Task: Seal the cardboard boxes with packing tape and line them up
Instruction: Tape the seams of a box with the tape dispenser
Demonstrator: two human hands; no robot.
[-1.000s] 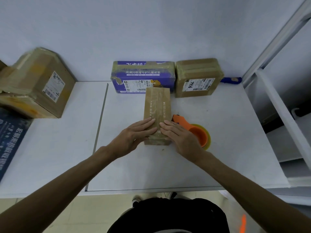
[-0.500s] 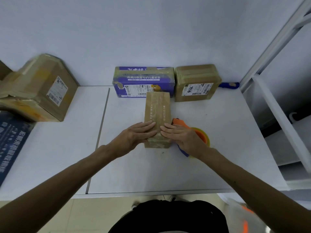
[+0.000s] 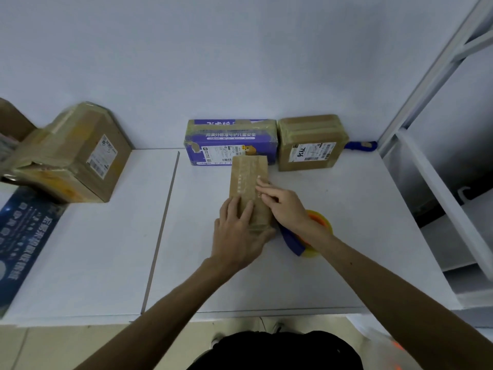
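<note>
Bare left forearm (image 3: pixel 165 303), bare right forearm (image 3: pixel 386 284), black garment (image 3: pixel 274 352) below, pale shoe tip (image 3: pixel 277 328).

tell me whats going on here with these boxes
A person is pressing tape down on a narrow brown box on the table. The left hand lies flat on its near end; the right hand presses its fingers further along the top. The tape dispenser lies beside the box, by the right wrist. A purple box and a labelled brown box, both taped, stand side by side against the wall.
</note>
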